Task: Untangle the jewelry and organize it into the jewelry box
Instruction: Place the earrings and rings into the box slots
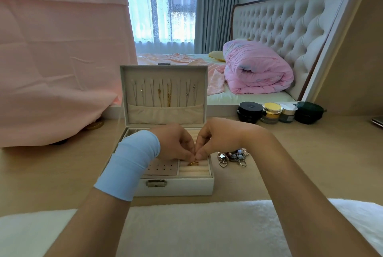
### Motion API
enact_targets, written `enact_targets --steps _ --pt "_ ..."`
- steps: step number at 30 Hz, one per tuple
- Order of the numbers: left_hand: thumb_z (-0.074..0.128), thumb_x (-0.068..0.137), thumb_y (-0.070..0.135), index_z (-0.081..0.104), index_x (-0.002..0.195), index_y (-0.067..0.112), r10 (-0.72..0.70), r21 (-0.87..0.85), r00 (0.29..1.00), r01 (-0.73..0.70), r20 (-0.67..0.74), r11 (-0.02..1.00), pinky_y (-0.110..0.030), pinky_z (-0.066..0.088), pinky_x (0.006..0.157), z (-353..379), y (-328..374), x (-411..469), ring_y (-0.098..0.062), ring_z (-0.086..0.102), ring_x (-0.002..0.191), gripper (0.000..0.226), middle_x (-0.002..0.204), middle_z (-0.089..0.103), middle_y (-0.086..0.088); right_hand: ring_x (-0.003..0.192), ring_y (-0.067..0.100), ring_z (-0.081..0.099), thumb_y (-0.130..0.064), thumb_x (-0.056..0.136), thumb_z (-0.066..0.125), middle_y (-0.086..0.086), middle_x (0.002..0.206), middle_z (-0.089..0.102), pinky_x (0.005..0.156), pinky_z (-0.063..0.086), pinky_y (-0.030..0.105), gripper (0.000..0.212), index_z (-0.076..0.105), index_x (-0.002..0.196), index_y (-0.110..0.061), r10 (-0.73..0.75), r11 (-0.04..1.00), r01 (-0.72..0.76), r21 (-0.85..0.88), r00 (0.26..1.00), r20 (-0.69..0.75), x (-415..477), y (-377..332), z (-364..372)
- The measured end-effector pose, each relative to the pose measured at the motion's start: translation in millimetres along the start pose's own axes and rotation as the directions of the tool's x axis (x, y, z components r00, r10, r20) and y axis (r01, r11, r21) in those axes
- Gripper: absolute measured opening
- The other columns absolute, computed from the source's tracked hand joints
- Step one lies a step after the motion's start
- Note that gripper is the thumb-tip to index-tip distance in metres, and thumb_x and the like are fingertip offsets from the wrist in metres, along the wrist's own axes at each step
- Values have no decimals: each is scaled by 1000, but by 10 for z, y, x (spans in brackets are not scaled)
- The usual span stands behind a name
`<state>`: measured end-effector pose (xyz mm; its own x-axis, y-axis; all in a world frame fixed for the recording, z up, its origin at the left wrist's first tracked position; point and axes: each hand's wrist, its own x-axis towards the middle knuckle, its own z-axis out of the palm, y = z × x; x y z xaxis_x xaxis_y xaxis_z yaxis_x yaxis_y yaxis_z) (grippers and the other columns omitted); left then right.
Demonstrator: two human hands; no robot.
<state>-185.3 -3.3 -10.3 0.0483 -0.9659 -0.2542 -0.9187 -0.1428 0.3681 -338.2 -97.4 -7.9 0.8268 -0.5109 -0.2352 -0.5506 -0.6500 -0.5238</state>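
Head view. A white jewelry box (176, 189) stands open on the wooden counter (290, 163). Its latch (156, 183) faces the person and its lid (163, 95) is upright at the far side. Thin chains (164, 93) hang inside the lid with their long axes vertical, lower ends tucked into a fabric pocket; their exact number cannot be told.

Both forearms reach forward and converge over the front right of the tray. The left hand (174, 142), with a pale blue band (132, 163) round its wrist, and the right hand (219, 138) meet thumb to thumb. The fingers (187, 153) of each are curled and pinch one small gold piece (193, 163). The piece sits at the ring rolls (194, 170), long axis roughly left to right; its kind is too small to tell. One perforated earring panel (160, 167) lies just left of the rolls.

One cluster of tangled jewelry (232, 158), with two open heart pendants at its near edge, lies on the counter just right of the box, below the right wrist.

Four cosmetic jars (271, 112) stand in a row at the counter's far right. A pink cloth (62, 59) hangs at left; a rolled pink quilt (257, 70) lies on the bed (248, 96) behind.
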Motion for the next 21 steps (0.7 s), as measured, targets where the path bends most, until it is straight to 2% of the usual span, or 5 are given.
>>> enact_targets --steps 4,8,11,14,21 --pt "73 82 40 72 88 34 -12 -12 1000 12 -8 1000 -22 45 74 42 10 37 -3 57 75 8 79 64 17 73 7 59 -30 73 88 -8 75 71 74 52 30 12 78 80 -29 1 1000 -2 11 1000 27 49 42 15" --pt "71 84 41 70 91 36 -1 -5 1000 1 -23 1000 -21 44 72 18 28 12 -3 57 80 9 85 63 16 63 5 56 -30 80 84 -12 73 63 61 47 22 13 76 90 -29 0 998 6 68 996 -92 17 211 -163" --pt "66 88 39 68 94 36 27 -52 992 -34 -123 998 -22 46 77 15 88 28 -2 57 84 7 93 63 15 73 8 63 -22 82 83 -12 76 60 66 49 24 14 76 93 -28 55 998 -49 44 989 -140 -6 447 -231" --pt "61 92 34 68 95 32 63 -73 968 -83 -241 994 -22 43 74 59 216 180 1 54 79 7 89 62 17 83 12 67 -19 79 85 -8 89 66 69 54 26 20 78 94 -30 153 988 -155 -12 982 -112 29 634 -184" --pt "59 91 32 69 95 32 56 73 959 -37 -278 997 -29 50 79 178 317 569 -10 58 86 11 92 62 11 81 8 70 -30 67 89 -13 87 74 76 62 30 20 81 84 -35 282 958 -285 -19 954 -99 165 811 -57"
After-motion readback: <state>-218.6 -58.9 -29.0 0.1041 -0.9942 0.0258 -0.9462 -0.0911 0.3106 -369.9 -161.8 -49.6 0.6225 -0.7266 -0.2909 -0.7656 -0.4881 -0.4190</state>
